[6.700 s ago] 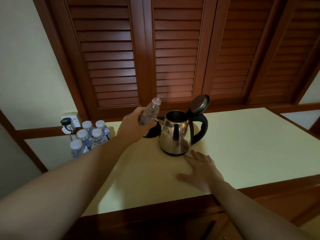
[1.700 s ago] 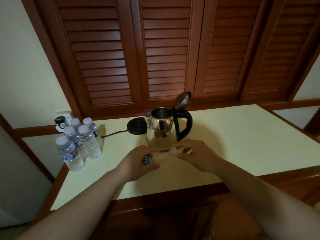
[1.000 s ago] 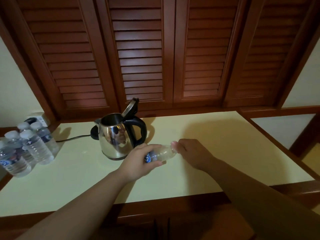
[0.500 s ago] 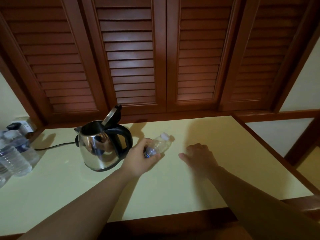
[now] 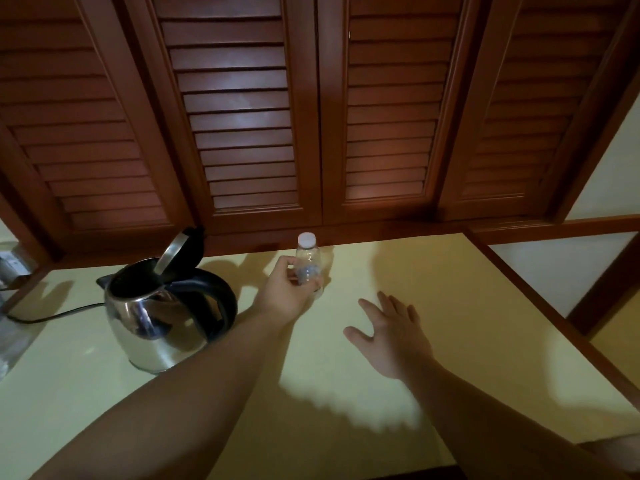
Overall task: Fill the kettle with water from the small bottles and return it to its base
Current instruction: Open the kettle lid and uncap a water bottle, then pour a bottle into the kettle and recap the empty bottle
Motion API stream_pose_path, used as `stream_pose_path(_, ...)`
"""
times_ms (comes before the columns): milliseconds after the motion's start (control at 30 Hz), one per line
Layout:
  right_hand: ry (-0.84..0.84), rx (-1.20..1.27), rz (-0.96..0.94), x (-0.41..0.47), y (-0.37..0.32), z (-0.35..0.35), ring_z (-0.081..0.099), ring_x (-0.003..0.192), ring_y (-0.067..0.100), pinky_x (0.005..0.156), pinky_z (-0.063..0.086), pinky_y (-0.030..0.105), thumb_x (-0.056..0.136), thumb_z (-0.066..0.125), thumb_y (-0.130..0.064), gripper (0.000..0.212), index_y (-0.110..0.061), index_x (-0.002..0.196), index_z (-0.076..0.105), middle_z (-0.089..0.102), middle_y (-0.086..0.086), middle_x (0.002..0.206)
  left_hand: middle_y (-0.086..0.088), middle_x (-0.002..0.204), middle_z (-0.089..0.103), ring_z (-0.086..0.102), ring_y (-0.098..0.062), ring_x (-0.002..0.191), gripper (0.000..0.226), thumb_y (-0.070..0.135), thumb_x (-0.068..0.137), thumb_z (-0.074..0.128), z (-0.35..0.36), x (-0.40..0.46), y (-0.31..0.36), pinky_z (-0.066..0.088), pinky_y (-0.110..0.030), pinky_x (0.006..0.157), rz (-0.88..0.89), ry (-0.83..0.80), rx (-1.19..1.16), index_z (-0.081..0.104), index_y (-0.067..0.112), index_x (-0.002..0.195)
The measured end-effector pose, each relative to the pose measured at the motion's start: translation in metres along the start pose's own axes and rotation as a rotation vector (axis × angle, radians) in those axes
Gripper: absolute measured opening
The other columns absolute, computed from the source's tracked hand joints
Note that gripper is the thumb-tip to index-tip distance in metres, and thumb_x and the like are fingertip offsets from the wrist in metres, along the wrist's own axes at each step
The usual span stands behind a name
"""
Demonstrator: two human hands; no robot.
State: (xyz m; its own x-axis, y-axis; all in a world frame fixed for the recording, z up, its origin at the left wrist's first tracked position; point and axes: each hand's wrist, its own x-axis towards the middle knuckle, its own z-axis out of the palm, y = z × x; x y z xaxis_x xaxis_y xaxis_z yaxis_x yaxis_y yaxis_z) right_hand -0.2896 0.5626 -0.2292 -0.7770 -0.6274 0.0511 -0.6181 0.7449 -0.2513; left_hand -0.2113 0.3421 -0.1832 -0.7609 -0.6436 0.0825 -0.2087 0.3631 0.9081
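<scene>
Left hand [image 5: 287, 292] grips a small capped bottle [image 5: 307, 263] upright near the back of the pale tabletop [image 5: 433, 306], well to the right of the kettle [image 5: 156, 323], while the right hand [image 5: 391, 330] hovers flat and open, holding nothing. Judging by its clear look, the bottle seems emptied and is being parked aside, so the step in hand is one pour finished. Next comes releasing it and fetching another bottle, or, if the kettle is full enough, shutting the raised lid [image 5: 175, 252] and carrying it to its base, which is not visible.
</scene>
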Motion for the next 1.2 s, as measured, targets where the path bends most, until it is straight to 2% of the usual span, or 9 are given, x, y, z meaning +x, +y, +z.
stream_pose_path(200,-0.001,0.008,0.018,0.002,0.002,0.002,0.008,0.158,0.022,0.128,0.005,0.050,0.086,0.022,-0.086,0.086,-0.040,0.159,0.025,0.014,-0.001,0.172,0.006,0.097,0.071,0.071,-0.018,0.093,0.049,0.045,0.074,0.088,0.019,0.029,-0.003,0.058,-0.036,0.083,-0.106,0.025,-0.003,0.060,0.023,0.108)
stream_pose_path(400,-0.015,0.013,0.027,0.001,-0.001,-0.002,0.008,0.157,0.020,0.127,0.005,0.049,0.088,0.027,-0.084,0.083,-0.041,0.158,0.025,0.015,-0.004,0.171,0.004,0.133,0.063,0.063,-0.017,0.120,0.098,0.031,0.075,0.092,0.020,0.015,-0.022,0.047,-0.029,0.097,-0.082,-0.001,0.070,0.035,0.017,0.153)
stream_pose_path(467,-0.026,0.007,0.029,-0.001,-0.002,-0.005,0.009,0.157,0.021,0.127,0.006,0.050,0.088,0.028,-0.082,0.082,-0.041,0.158,0.024,0.015,-0.004,0.171,0.003,0.143,0.059,0.057,-0.018,0.130,0.091,0.032,0.079,0.088,0.016,0.001,-0.026,0.044,-0.028,0.102,-0.027,-0.013,0.134,0.036,0.018,0.152)
stream_pose_path(600,-0.078,-0.027,0.052,-0.001,-0.009,-0.013,0.006,0.158,0.022,0.127,0.005,0.050,0.092,0.028,-0.077,0.077,-0.042,0.160,0.019,0.008,-0.003,0.173,0.007,0.138,0.058,0.056,-0.011,0.127,0.065,0.039,0.086,0.077,-0.004,-0.042,-0.041,0.041,-0.021,0.104,0.166,-0.089,0.330,0.051,0.023,0.143)
stream_pose_path(767,-0.124,-0.094,0.081,-0.007,-0.018,-0.022,0.006,0.159,0.024,0.127,0.005,0.049,0.097,0.026,-0.075,0.075,-0.039,0.162,0.017,0.006,-0.001,0.174,0.009,0.143,0.057,0.046,-0.006,0.138,0.044,0.046,0.095,0.063,-0.048,-0.091,-0.065,0.033,-0.022,0.118,0.434,-0.295,0.505,0.063,0.024,0.133)
stream_pose_path(900,-0.057,-0.055,0.054,-0.022,-0.055,-0.011,0.022,0.154,0.028,0.125,0.015,0.048,0.098,0.029,-0.072,0.074,-0.028,0.156,0.038,0.027,0.004,0.168,0.014,0.153,0.051,0.033,0.002,0.147,0.048,0.052,0.100,0.053,-0.105,-0.117,-0.090,0.025,-0.022,0.123,0.515,-0.334,0.589,0.060,0.029,0.141)
stream_pose_path(1000,0.032,0.025,-0.089,-0.045,-0.108,0.008,0.040,0.143,0.025,0.121,0.024,0.042,0.097,0.047,-0.062,0.060,-0.022,0.141,0.060,0.049,0.001,0.153,0.014,0.156,0.046,0.030,0.004,0.148,0.049,0.053,0.101,0.052,-0.145,-0.135,-0.103,0.019,-0.014,0.120,0.516,-0.343,0.589,0.058,0.030,0.144)
stream_pose_path(1067,0.066,0.045,-0.170,-0.058,-0.145,0.022,0.050,0.131,0.024,0.114,0.034,0.041,0.096,0.054,-0.056,0.050,-0.021,0.128,0.070,0.060,-0.002,0.139,0.015,0.156,0.046,0.033,0.004,0.146,0.049,0.055,0.100,0.053,-0.172,-0.147,-0.112,0.022,-0.014,0.119,0.499,-0.340,0.575,0.059,0.031,0.143)
stream_pose_path(1200,0.091,0.113,-0.308,-0.074,-0.214,0.050,0.060,0.107,0.022,0.094,0.047,0.042,0.087,0.044,-0.058,0.050,-0.024,0.103,0.077,0.069,-0.007,0.116,0.014,0.147,0.055,0.041,0.002,0.140,0.047,0.056,0.097,0.056,-0.235,-0.166,-0.135,0.035,-0.022,0.116,0.463,-0.313,0.583,0.066,0.029,0.133)
